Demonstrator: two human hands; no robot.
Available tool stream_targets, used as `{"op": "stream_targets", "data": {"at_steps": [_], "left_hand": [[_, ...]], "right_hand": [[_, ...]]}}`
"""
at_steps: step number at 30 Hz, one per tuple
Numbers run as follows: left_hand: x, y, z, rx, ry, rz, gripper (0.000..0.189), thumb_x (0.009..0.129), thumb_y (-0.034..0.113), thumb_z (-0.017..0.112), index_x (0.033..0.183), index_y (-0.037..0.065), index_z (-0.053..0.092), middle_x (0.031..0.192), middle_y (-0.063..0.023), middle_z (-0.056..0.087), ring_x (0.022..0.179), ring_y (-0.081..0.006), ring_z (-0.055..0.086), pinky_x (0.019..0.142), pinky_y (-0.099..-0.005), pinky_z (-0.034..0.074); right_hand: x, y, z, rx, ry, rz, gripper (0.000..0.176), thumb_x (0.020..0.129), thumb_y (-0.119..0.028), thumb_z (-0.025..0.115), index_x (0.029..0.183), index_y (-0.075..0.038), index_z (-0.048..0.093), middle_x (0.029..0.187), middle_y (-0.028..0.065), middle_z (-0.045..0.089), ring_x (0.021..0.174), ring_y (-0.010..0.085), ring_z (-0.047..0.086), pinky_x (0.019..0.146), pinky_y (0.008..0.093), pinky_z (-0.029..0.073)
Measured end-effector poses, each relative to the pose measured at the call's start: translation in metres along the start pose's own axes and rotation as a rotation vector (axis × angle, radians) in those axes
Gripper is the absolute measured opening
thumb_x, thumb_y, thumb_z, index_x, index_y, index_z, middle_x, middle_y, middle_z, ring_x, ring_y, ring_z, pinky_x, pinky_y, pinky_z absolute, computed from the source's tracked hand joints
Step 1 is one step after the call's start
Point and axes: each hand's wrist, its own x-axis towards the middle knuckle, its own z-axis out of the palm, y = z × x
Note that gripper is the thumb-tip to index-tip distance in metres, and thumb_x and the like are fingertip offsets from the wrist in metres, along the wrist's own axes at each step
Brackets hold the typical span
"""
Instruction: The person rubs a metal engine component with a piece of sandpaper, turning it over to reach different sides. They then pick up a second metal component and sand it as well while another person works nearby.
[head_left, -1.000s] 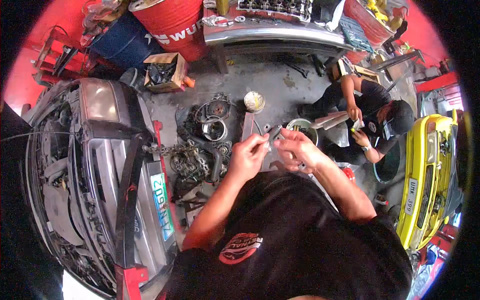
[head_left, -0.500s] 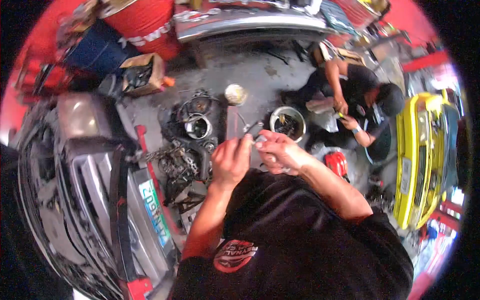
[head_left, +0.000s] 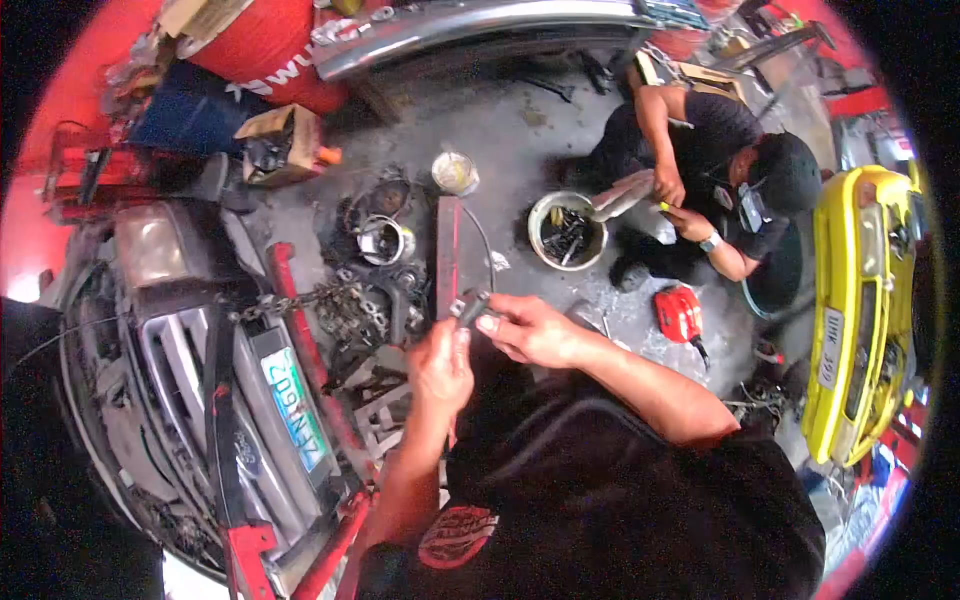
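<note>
Two bare hands, ours, meet over a garage floor around a small dark part (head_left: 472, 308), pinched between the fingertips at the centre of our view. Our left hand (head_left: 440, 372), just below it at 7 o'clock, grips the piece with thumb and fingers; our right hand (head_left: 545, 333), reaching in from 3 o'clock, closes thumb and fingertips on it too. Blur and shadow keep us from telling its exact shape. Moments ago we held the piece farther up and to the right, our fingers partly across the bucket (head_left: 536, 215); now we have drawn it down and left, so the bucket of dark parts sits uncovered at 2 o'clock. The shift leaves both our hands occupied with the one piece, near the lower end of a long flat strip (head_left: 449, 260) that runs up toward 12 o'clock, where a pale tub (head_left: 457, 172) stands. We have a red object (head_left: 682, 312) on the floor at 3 o'clock, and a co-worker (head_left: 715, 120) bends over other work at 2 o'clock, farther out.
</note>
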Motion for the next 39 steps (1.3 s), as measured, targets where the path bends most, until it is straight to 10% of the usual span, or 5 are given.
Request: {"op": "stream_targets", "data": {"at_steps": [4,20,27,36,39], "left_hand": [[-0.015,0.026,0.047,-0.564,-0.259,-0.356,0.03,0.101,0.03,0.049,0.095,0.002,0.059,0.061,0.0002,0.049,0.054,-0.0059,0.044,0.049,-0.0258,0.037],[0.168,0.049,0.144,-0.428,-1.143,-0.469,0.041,0.101,0.035,0.048,0.087,-0.001,0.06,0.062,-0.0004,0.051,0.054,-0.006,0.045,0.049,-0.022,0.036],[0.266,0.058,0.168,0.076,-1.013,0.573,0.032,0.099,0.031,0.05,0.09,0.002,0.061,0.06,-0.0112,0.054,0.054,-0.0208,0.055,0.053,-0.037,0.045],[0.27,0.093,0.197,0.009,-2.086,-0.677,0.049,0.095,0.05,0.052,0.077,0.005,0.055,0.056,0.003,0.04,0.043,-0.0081,0.033,0.04,-0.0222,0.024],[0.253,0.111,0.201,0.231,-2.066,-0.209,0.051,0.097,0.049,0.051,0.08,0.001,0.057,0.058,0.0012,0.048,0.044,-0.0105,0.04,0.04,-0.0249,0.03]], "right_hand": [[-0.039,0.007,-0.045,-0.074,0.049,-0.044,0.028,0.098,-0.033,0.055,0.098,-0.006,0.06,0.063,-0.0043,0.047,0.056,0.0059,0.043,0.049,0.0257,0.035],[-0.026,0.008,-0.14,0.29,0.608,-0.015,0.035,0.099,-0.038,0.051,0.085,-0.006,0.057,0.056,-0.0025,0.047,0.043,0.0077,0.042,0.041,0.0246,0.034],[0.023,-0.015,-0.123,0.6,0.927,-0.273,0.025,0.098,-0.028,0.057,0.098,-0.004,0.053,0.063,-0.0039,0.047,0.049,0.0052,0.042,0.044,0.0227,0.034],[0.008,0.022,-0.073,0.934,1.129,-0.571,0.026,0.097,-0.022,0.059,0.119,-0.009,0.056,0.068,-0.0068,0.048,0.055,0.0033,0.037,0.048,0.0212,0.03],[0.013,0.034,-0.056,1.04,1.261,-0.636,0.023,0.096,-0.022,0.059,0.114,-0.007,0.057,0.069,-0.006,0.047,0.055,0.0036,0.037,0.048,0.0212,0.03]]}}
